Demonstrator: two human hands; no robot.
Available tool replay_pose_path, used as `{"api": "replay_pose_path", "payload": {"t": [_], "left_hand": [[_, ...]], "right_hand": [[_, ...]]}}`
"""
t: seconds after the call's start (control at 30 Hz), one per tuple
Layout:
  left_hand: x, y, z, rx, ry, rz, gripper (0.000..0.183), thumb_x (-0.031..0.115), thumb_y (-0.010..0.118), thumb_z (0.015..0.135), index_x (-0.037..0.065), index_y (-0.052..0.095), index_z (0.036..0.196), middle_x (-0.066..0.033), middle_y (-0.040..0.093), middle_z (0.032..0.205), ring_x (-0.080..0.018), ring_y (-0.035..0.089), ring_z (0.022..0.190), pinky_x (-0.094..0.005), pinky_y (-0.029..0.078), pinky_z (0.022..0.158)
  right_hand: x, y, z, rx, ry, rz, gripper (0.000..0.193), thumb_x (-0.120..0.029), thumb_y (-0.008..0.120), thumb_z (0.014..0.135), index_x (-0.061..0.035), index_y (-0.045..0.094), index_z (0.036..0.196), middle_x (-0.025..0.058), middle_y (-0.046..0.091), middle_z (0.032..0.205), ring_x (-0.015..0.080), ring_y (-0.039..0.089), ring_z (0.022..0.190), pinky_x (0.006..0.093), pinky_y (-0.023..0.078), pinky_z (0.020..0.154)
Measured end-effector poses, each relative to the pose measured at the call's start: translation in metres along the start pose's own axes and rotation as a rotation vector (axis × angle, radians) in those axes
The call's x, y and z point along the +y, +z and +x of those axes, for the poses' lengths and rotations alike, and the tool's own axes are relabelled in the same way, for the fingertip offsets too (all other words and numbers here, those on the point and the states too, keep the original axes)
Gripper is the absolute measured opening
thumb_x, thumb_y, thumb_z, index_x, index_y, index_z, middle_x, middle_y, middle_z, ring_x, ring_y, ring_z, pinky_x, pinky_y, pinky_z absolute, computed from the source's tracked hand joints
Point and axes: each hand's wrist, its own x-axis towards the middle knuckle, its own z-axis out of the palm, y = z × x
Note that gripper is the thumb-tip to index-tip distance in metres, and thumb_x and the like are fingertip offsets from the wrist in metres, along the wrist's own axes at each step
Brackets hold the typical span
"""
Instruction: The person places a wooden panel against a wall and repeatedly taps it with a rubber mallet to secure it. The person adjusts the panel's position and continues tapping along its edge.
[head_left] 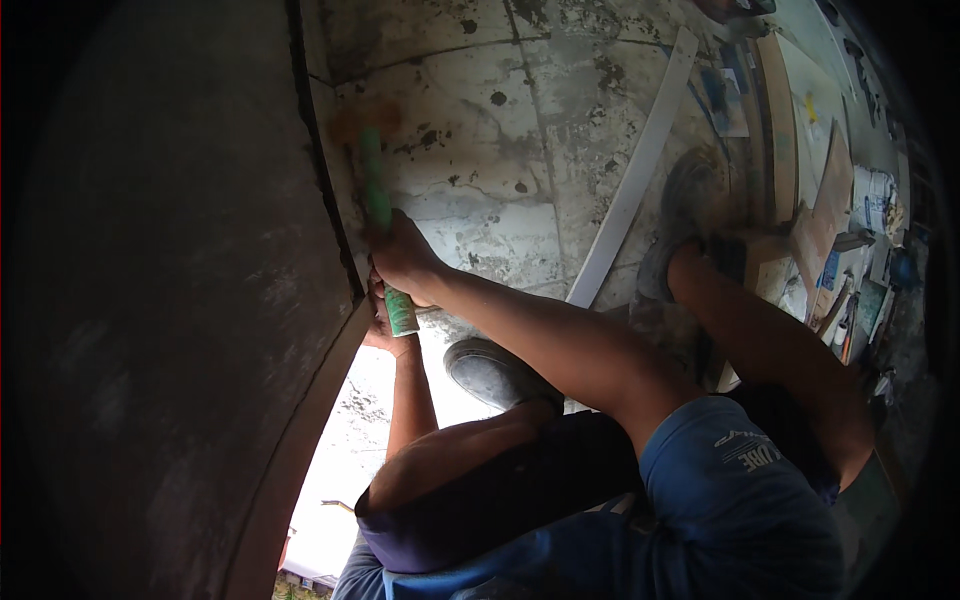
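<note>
My right hand (405, 255) is wrapped around the green handle of a hammer (374, 180). Its brownish head is smeared by motion at the far end, beside the edge of a large dark panel (190, 280). The handle's butt sticks out below my fist. Just under it, my left hand (380, 325) is at the panel's corner, its fingers curled and partly covered by the handle and my right hand. Whatever those fingers pinch is hidden.
A long pale strip (635, 170) lies slantwise on the stained floor (460, 110). My shoe (490, 372) is close below my hands. At right are boards (785, 130) and a white bucket (873, 200) among clutter. Bright light falls at lower left.
</note>
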Motion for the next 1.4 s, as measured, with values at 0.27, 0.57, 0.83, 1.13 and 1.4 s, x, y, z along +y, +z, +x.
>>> {"api": "replay_pose_path", "payload": {"t": [0.27,0.57,0.83,1.13,1.4], "left_hand": [[-0.006,-0.004,-0.001,-0.13,0.209,0.44,0.02,0.005,0.067,0.088,-0.011,0.063,0.1,-0.0115,0.068,0.091,-0.0157,0.063,0.074,-0.0272,0.055,0.068],[0.001,0.012,-0.013,-0.056,0.048,0.472,0.014,0.008,0.061,0.094,-0.006,0.06,0.093,-0.0077,0.066,0.084,-0.0095,0.058,0.067,-0.0208,0.05,0.061],[-0.01,-0.052,0.006,-0.077,0.27,1.193,0.025,0.019,0.07,0.09,-0.004,0.068,0.096,-0.0101,0.069,0.084,-0.0163,0.059,0.061,-0.0313,0.048,0.057],[0.01,0.004,-0.007,-0.055,0.391,1.334,0.028,0.024,0.069,0.089,-0.003,0.07,0.085,-0.0089,0.069,0.076,-0.0195,0.06,0.061,-0.0344,0.048,0.059],[0.007,-0.007,-0.005,-0.07,0.397,1.257,0.025,0.02,0.07,0.088,-0.005,0.069,0.09,-0.0112,0.07,0.081,-0.0213,0.062,0.068,-0.0349,0.049,0.066]], "right_hand": [[0.005,-0.014,0.002,-0.031,-0.04,-0.01,0.03,-0.019,0.047,0.096,-0.004,0.037,0.12,0.0093,0.051,0.072,0.0163,0.049,0.052,0.0339,0.044,0.042],[0.022,-0.006,-0.003,-0.034,0.008,0.046,0.016,-0.017,0.048,0.095,-0.0058,0.038,0.102,0.0029,0.043,0.065,0.0118,0.043,0.049,0.0309,0.041,0.041],[0.045,-0.003,-0.046,0.068,0.055,0.013,0.022,-0.026,0.05,0.099,-0.0061,0.039,0.101,0.0033,0.047,0.069,0.011,0.045,0.048,0.0287,0.042,0.039],[0.05,-0.014,-0.06,0.012,0.107,-0.027,0.023,-0.025,0.052,0.099,-0.0078,0.038,0.105,0.0028,0.046,0.072,0.0103,0.045,0.051,0.0284,0.044,0.044],[0.057,-0.017,-0.074,-0.075,0.204,0.0,0.022,-0.023,0.052,0.098,-0.0088,0.037,0.106,0.0022,0.045,0.07,0.011,0.044,0.05,0.0299,0.043,0.044]]}}
